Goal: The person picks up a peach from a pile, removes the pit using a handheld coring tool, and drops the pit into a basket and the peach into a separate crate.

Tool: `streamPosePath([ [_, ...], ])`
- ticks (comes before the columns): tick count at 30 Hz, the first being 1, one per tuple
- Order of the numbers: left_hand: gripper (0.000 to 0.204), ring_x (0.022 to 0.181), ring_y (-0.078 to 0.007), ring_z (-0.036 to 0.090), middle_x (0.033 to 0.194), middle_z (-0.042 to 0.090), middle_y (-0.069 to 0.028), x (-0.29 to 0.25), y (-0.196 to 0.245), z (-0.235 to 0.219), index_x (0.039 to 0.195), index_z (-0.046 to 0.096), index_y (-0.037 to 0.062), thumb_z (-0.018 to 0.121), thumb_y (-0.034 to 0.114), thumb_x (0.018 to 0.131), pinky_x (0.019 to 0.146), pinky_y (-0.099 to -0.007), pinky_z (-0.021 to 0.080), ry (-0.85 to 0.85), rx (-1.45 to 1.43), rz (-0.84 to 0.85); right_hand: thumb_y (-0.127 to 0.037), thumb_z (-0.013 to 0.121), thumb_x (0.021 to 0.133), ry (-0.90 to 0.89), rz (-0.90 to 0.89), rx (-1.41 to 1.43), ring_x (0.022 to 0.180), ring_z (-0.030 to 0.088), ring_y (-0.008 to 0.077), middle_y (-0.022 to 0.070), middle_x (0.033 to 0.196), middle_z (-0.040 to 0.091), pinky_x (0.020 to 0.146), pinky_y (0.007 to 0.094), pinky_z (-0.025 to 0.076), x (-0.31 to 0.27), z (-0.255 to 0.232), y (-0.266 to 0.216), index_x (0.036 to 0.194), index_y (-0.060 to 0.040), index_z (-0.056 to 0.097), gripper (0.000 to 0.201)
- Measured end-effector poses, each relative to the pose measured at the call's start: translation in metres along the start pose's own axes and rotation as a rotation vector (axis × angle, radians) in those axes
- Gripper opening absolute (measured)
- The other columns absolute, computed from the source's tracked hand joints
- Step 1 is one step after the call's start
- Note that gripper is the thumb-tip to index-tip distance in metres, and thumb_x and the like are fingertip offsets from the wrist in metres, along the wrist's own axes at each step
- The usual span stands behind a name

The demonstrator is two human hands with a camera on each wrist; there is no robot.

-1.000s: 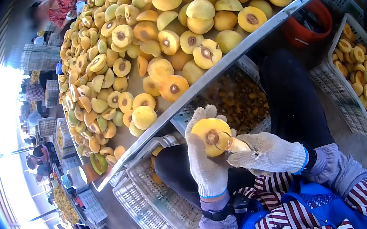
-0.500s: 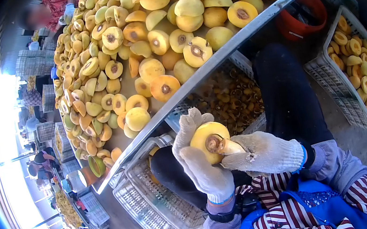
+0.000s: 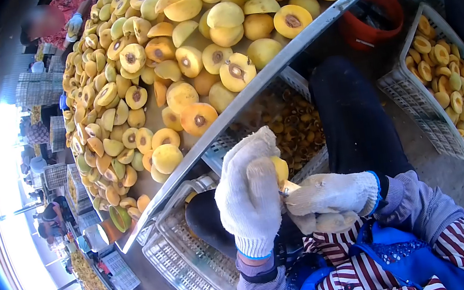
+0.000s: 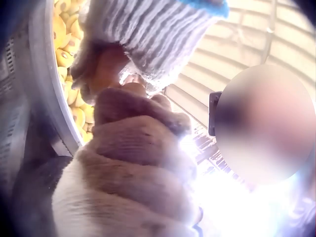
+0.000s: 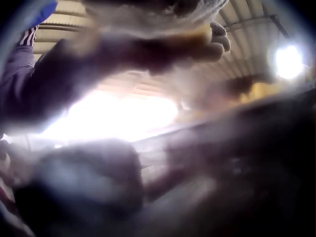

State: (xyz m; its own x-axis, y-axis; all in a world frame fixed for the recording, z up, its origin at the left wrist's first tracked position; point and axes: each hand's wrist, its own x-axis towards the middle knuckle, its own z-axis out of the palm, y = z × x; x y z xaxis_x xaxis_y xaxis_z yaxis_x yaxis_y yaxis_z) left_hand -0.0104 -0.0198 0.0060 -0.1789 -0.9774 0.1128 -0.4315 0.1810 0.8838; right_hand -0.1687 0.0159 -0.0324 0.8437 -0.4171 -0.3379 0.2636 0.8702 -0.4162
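In the head view, the left hand (image 3: 250,196), in a whitish knit glove, holds a halved yellow fruit (image 3: 281,169) with its curled fingers; the glove hides most of the fruit. The right hand (image 3: 332,196), gloved too, grips a small tool with a pale handle (image 3: 290,186) against the fruit's lower right side. The tool's tip is hidden. Gloved fingers (image 4: 138,158) fill much of the left wrist view, close to a ribbed glove cuff (image 4: 148,39). The right wrist view is blurred, with gloved fingertips (image 5: 217,45) near its top.
A metal-edged table (image 3: 285,58) bears heaped fruit halves (image 3: 189,61). Beneath its edge is a crate of dark cut pieces (image 3: 296,129). Fruit halves fill a crate (image 3: 405,89) at right, near a red bucket (image 3: 370,28). Crates (image 3: 184,266) stand lower left; a person (image 3: 68,13) is upper left.
The left hand has turned, its glove now covering most of the cut face that showed before. The right hand stays close with the tool. The table and crates have shifted slightly left in the head view.
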Motion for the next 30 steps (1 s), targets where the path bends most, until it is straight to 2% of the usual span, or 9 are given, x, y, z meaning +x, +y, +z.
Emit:
streamPosePath([
  [9,0.023,0.086,-0.0279,0.070,0.103,0.070,-0.0143,0.019,0.012,-0.002,0.107,0.066,0.0036,0.068,0.008,0.084,0.076,-0.0324,0.056,-0.125,0.100,0.237,-0.039,0.046,0.102,-0.494,-0.097,0.690,0.029,0.044,0.0097,0.0025,0.044,0.050,0.027,0.0213,0.037,0.004,-0.009,0.021,0.072,-0.0031,0.057,0.048],
  [10,0.023,0.090,-0.0298,0.069,0.105,0.070,-0.0153,0.028,0.008,-0.004,0.107,0.065,0.0025,0.067,0.010,0.086,0.077,-0.0342,0.056,-0.101,0.174,0.558,-0.038,0.046,0.102,-0.390,-0.031,0.725,0.030,0.045,0.0097,0.0027,0.045,0.051,0.028,0.0207,0.039,0.004,-0.008,0.018,0.075,-0.0024,0.057,0.047],
  [13,0.027,0.092,-0.0318,0.068,0.110,0.068,-0.0175,0.027,-0.001,-0.006,0.108,0.065,0.0011,0.064,0.021,0.090,0.077,-0.0362,0.056,-0.126,0.097,0.669,-0.035,0.048,0.102,-0.058,0.150,0.832,0.032,0.050,0.0099,0.0036,0.049,0.054,0.030,0.0190,0.044,-0.005,0.002,0.012,0.081,-0.0003,0.058,0.041],
  [14,0.029,0.092,-0.0316,0.068,0.110,0.068,-0.0183,0.028,-0.012,-0.002,0.109,0.065,0.0007,0.063,0.025,0.092,0.077,-0.0366,0.056,-0.117,0.011,0.655,-0.034,0.049,0.102,-0.209,0.103,0.858,0.033,0.051,0.0097,0.0038,0.051,0.055,0.030,0.0189,0.044,-0.004,0.003,0.013,0.084,0.0001,0.058,0.040],
  [16,0.035,0.091,-0.0303,0.068,0.111,0.067,-0.0200,0.023,-0.022,0.005,0.110,0.064,-0.0008,0.060,0.031,0.095,0.077,-0.0370,0.055,-0.103,-0.217,0.534,-0.034,0.051,0.101,-0.509,-0.001,0.895,0.034,0.053,0.0095,0.0042,0.055,0.058,0.031,0.0186,0.045,0.000,0.000,0.015,0.090,0.0008,0.059,0.038],
  [24,0.059,0.090,-0.0285,0.068,0.106,0.066,-0.0196,-0.004,0.004,0.023,0.118,0.058,-0.0016,0.044,0.053,0.099,0.075,-0.0394,0.059,0.034,-1.059,-0.399,-0.035,0.062,0.095,-0.051,0.084,0.629,0.052,0.060,0.0092,0.0020,0.075,0.064,0.047,0.0197,0.053,-0.001,-0.002,0.017,0.100,-0.0040,0.060,0.032],
  [26,0.057,0.090,-0.0285,0.069,0.107,0.066,-0.0187,0.004,-0.005,0.020,0.119,0.058,-0.0002,0.045,0.052,0.099,0.069,-0.0399,0.060,0.039,-1.369,-0.542,-0.034,0.063,0.094,0.094,0.629,1.296,0.054,0.061,0.0094,0.0014,0.076,0.064,0.049,0.0202,0.053,-0.001,0.005,0.001,0.098,-0.0034,0.060,0.031],
  [28,0.055,0.093,-0.0280,0.068,0.111,0.065,-0.0175,0.005,-0.016,0.018,0.124,0.056,0.0019,0.045,0.050,0.100,0.066,-0.0390,0.061,0.076,-1.336,-0.620,-0.032,0.063,0.094,0.082,0.668,1.361,0.057,0.062,0.0089,0.0020,0.078,0.064,0.051,0.0204,0.054,0.000,0.005,0.003,0.097,-0.0018,0.060,0.030],
  [30,0.057,0.095,-0.0286,0.067,0.114,0.064,-0.0174,0.003,-0.016,0.008,0.127,0.054,0.0008,0.044,0.051,0.100,0.068,-0.0401,0.061,0.100,-1.084,-0.564,-0.030,0.065,0.091,-0.090,0.268,0.900,0.054,0.059,0.0092,0.0037,0.074,0.062,0.047,0.0213,0.050,-0.001,-0.003,0.019,0.092,-0.0010,0.059,0.029],
])
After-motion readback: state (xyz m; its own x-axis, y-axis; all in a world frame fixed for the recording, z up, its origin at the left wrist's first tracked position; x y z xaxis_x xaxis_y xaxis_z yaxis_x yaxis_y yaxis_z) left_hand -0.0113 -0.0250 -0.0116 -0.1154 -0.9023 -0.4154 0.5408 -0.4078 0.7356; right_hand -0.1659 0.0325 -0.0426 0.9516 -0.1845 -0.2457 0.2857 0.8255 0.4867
